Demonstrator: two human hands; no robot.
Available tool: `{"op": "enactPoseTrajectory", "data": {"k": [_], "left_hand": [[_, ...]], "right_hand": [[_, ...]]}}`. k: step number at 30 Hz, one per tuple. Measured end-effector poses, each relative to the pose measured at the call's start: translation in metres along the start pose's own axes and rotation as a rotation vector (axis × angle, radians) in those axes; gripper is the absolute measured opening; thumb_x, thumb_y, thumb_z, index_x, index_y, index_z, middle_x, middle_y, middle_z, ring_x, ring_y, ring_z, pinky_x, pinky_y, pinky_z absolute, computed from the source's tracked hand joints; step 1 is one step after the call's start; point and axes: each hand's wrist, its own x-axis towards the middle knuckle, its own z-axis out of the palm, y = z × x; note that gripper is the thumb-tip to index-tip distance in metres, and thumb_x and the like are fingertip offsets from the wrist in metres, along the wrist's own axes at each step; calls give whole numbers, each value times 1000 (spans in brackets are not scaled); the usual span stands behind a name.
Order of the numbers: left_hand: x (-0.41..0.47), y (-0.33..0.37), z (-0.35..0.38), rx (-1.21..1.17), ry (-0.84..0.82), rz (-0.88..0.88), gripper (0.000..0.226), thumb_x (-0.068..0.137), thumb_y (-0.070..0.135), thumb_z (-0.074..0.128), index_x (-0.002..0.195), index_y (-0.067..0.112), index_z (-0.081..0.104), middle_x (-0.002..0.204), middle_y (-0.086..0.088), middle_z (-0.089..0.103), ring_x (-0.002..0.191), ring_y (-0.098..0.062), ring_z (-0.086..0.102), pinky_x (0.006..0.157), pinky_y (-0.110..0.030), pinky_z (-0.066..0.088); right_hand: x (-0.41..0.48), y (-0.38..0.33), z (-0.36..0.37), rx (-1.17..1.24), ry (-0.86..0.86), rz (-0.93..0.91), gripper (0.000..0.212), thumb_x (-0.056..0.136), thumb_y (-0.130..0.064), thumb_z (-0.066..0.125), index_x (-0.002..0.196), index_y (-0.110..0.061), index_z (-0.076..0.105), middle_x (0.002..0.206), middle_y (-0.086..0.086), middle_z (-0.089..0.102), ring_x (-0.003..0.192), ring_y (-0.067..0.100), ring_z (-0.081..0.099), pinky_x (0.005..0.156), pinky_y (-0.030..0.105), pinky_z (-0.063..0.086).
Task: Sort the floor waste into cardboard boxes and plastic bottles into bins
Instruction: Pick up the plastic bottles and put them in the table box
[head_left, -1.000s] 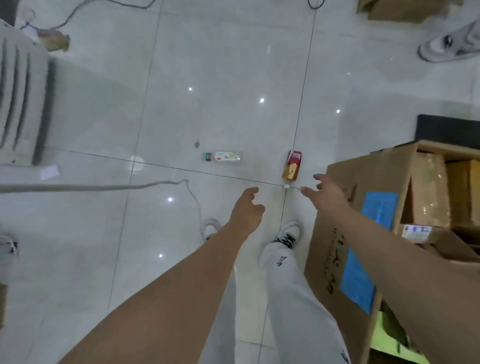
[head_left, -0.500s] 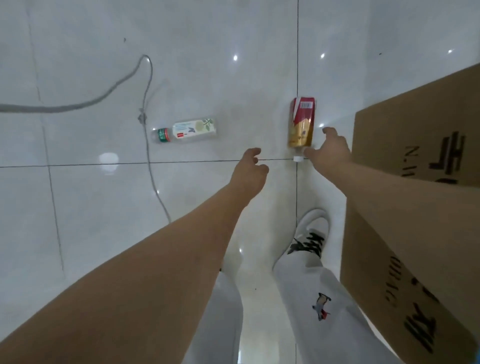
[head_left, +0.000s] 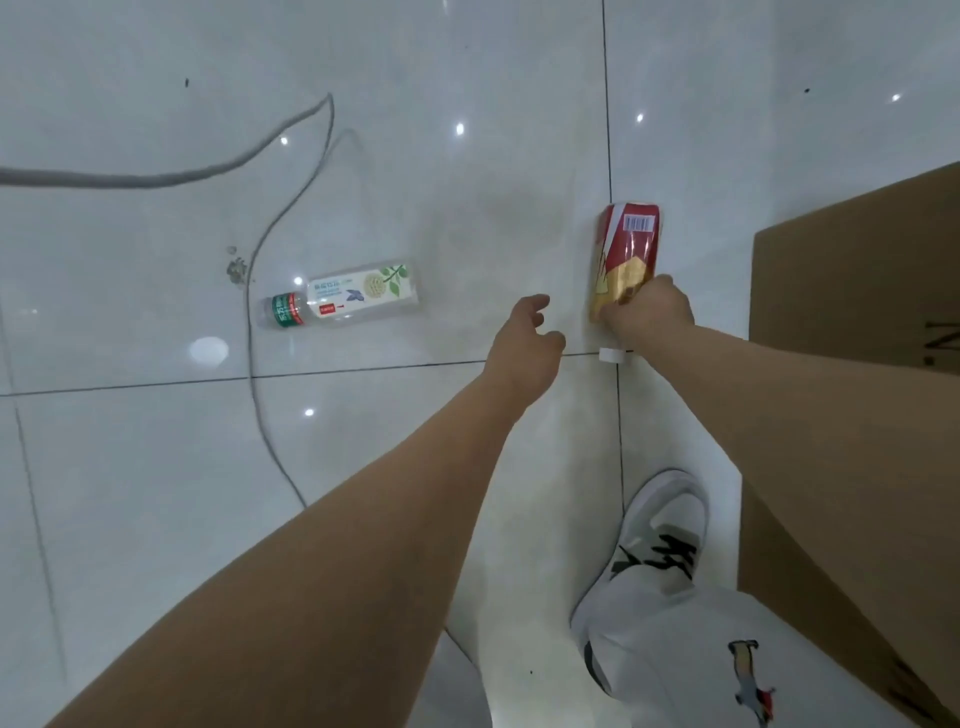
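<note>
The right hand (head_left: 649, 312) is closed around the neck end of a red-and-gold labelled bottle (head_left: 626, 249) lying on the tiled floor (head_left: 467, 156) beside a cardboard box (head_left: 857, 291), a barcode being visible though unreadable, while the left hand (head_left: 527, 345) is held loosely spread near a clear bottle (head_left: 343, 301) whose label print is illegible.

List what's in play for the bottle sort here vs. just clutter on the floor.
In play:
- red-and-gold bottle, right hand closed on its lower end
- clear bottle with green cap band, lying on its side, untouched
- cardboard box at the right
- left hand, open, holding nothing

Lying about:
- grey cable
- small debris beside the cable
</note>
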Motion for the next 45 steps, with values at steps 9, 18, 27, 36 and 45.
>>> {"op": "enactPoseTrajectory", "data": {"k": [9,18,27,36,45], "left_hand": [[-55,3,-17,68,-12,-29,48,96,10,48,142,19,39,142,-7,47,124,-22,50,100,-32,44],[-161,47,-64,-29,168,-33,53,95,33,55,144,21,36,141,-4,50,125,-20,51,91,-26,39],[-475,273,-91,-175,169,253,71,87,45,65,146,28,30,145,0,41,122,-12,44,96,-29,38],[-751,398,-27,-119,-39,656,50,91,44,57,137,34,42,125,11,51,124,-13,51,108,-41,41],[-841,406,65,106,-289,757,52,91,43,60,139,31,43,138,1,51,124,-18,52,105,-43,43]], "right_hand": [[-67,28,8,170,-321,140,50,79,-18,79,123,-5,58,98,12,65,88,30,64,72,39,58],[-210,-30,-55,530,-578,-79,23,77,-23,82,92,-21,64,90,4,71,84,20,67,84,40,57],[-472,-100,-344,573,-336,-350,26,79,-28,79,97,-28,60,96,-3,67,94,20,65,85,43,58],[-687,-18,-572,847,170,-408,59,78,-28,81,125,-12,48,114,5,67,98,22,69,84,42,59],[-768,113,-640,956,427,-340,52,80,-29,80,119,-17,47,110,3,62,95,21,66,76,41,61]]}}
